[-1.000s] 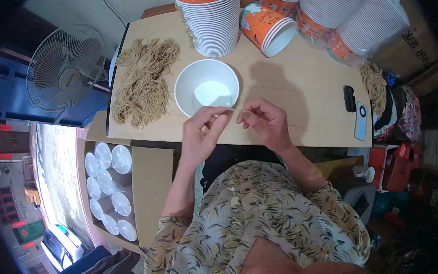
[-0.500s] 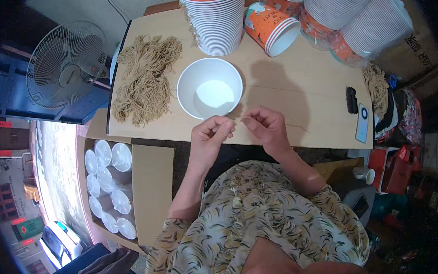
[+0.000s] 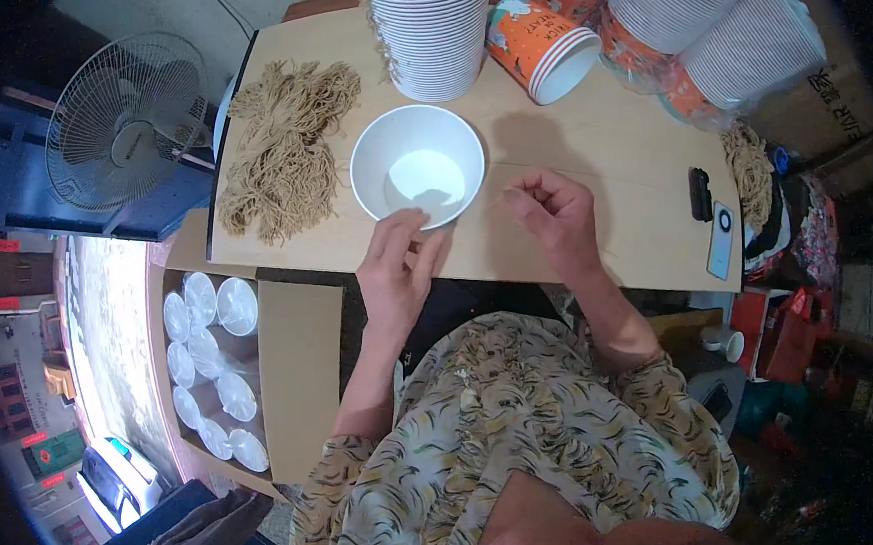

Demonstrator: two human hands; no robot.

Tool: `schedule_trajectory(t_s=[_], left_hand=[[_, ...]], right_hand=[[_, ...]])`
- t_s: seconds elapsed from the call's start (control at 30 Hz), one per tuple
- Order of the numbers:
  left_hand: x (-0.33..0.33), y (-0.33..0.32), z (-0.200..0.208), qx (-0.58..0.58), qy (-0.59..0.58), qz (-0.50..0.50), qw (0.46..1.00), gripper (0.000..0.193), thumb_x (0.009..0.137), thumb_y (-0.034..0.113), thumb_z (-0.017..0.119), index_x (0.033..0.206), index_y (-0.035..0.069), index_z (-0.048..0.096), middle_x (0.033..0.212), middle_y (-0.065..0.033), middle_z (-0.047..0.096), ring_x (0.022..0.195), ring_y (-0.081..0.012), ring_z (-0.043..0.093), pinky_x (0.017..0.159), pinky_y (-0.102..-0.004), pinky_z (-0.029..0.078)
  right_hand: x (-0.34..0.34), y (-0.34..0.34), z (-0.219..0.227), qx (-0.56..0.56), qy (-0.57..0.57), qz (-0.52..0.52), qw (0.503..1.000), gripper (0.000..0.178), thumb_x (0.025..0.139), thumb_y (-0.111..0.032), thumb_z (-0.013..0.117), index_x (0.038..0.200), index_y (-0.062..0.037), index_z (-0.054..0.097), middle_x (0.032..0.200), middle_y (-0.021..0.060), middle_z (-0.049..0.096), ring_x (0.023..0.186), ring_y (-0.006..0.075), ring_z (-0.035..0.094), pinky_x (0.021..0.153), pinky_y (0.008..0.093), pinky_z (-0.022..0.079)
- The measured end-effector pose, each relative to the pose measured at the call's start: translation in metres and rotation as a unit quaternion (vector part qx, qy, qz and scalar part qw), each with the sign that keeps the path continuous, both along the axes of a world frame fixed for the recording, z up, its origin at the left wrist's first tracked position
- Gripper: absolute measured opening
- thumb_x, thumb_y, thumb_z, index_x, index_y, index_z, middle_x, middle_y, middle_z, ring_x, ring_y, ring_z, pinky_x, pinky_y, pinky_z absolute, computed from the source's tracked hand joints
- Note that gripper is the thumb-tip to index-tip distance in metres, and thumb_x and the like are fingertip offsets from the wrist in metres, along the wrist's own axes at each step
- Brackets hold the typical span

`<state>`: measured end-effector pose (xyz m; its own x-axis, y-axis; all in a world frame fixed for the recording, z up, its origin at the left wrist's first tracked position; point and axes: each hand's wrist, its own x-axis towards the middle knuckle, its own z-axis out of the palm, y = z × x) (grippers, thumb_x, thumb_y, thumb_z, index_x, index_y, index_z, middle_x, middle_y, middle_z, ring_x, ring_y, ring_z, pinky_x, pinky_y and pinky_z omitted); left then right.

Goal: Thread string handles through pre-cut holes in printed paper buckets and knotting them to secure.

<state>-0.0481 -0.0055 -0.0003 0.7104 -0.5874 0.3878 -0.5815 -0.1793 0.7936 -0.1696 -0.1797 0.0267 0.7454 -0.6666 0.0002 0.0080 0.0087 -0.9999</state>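
A round paper bucket (image 3: 370, 167), white inside, stands open end up near the front edge of the table. My left hand (image 3: 393, 265) is at its near rim, with the fingers over the edge and the thumb just outside. Right of the bucket, my right hand (image 3: 560, 215) is raised over the table with thumb and forefinger pinched together. A faint thin strand seems to stick out from that pinch, too fine to make out. Left of the bucket lies a loose pile of tan twine strands (image 3: 284, 152).
A tall stack of nested buckets (image 3: 432, 43) stands behind, with an orange bucket (image 3: 533, 47) on its side and bagged stacks (image 3: 681, 18) to the right. A phone (image 3: 721, 240) and a black object (image 3: 700, 194) lie at right. Below left, a carton (image 3: 303, 381) holds clear plastic-wrapped items; a fan (image 3: 128, 126) stands beyond.
My hands, close together before, have parted. The left has moved onto the bucket's near rim; the right has moved right and away from me, still pinched. The view has shifted slightly.
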Motion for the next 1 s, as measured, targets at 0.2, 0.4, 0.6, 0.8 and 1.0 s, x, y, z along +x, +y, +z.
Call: schedule_trajectory(t_s=[0.2, 0.4, 0.6, 0.8, 1.0], left_hand=[[0.0, 0.007, -0.024, 0.073, -0.103, -0.032, 0.992, 0.02, 0.086, 0.0, 0.072, 0.106, 0.005, 0.07, 0.103, -0.0091, 0.069, 0.078, -0.0228, 0.071, 0.062, -0.0312, 0.055], [-0.013, 0.019, -0.036, 0.088, -0.17, -0.06, 0.98, 0.026, 0.081, 0.0, 0.072, 0.106, 0.005, 0.07, 0.102, -0.0086, 0.068, 0.083, -0.0269, 0.07, 0.069, -0.0355, 0.058], [-0.024, 0.027, -0.044, 0.095, -0.174, -0.081, 0.977, 0.033, 0.077, -0.006, 0.068, 0.109, 0.003, 0.07, 0.106, -0.0111, 0.068, 0.089, -0.0288, 0.07, 0.072, -0.0361, 0.059], [-0.029, 0.029, -0.047, 0.107, -0.14, -0.081, 0.981, 0.033, 0.077, -0.007, 0.067, 0.108, 0.002, 0.07, 0.109, -0.0132, 0.069, 0.092, -0.0306, 0.071, 0.075, -0.0368, 0.06], [-0.029, 0.029, -0.046, 0.102, -0.14, -0.078, 0.982, 0.031, 0.078, -0.007, 0.066, 0.107, 0.002, 0.071, 0.108, -0.0132, 0.069, 0.09, -0.0304, 0.071, 0.074, -0.0365, 0.06]], right_hand=[[0.008, -0.005, 0.001, -0.001, -0.012, 0.06, 0.998, 0.008, 0.094, -0.006, 0.065, 0.09, 0.0005, 0.066, 0.072, -0.0062, 0.059, 0.062, -0.0001, 0.048, 0.053, 0.0198, 0.038], [0.009, 0.004, -0.03, -0.067, 0.084, 0.112, 0.988, 0.008, 0.094, -0.007, 0.066, 0.093, 0.0004, 0.064, 0.072, -0.0029, 0.06, 0.06, 0.0019, 0.052, 0.053, 0.0205, 0.042], [0.003, 0.008, -0.047, -0.098, 0.081, 0.136, 0.982, 0.011, 0.095, -0.008, 0.065, 0.091, 0.0016, 0.063, 0.07, -0.0017, 0.061, 0.059, 0.0032, 0.055, 0.052, 0.022, 0.044], [-0.001, 0.023, -0.046, -0.038, 0.119, 0.163, 0.979, 0.012, 0.096, -0.008, 0.065, 0.089, 0.0021, 0.062, 0.067, -0.0015, 0.06, 0.057, 0.0041, 0.055, 0.051, 0.0225, 0.043], [0.0, 0.027, -0.051, -0.077, 0.112, 0.154, 0.979, 0.012, 0.096, -0.007, 0.065, 0.089, 0.002, 0.062, 0.067, -0.0008, 0.06, 0.058, 0.0044, 0.055, 0.05, 0.0227, 0.044]])
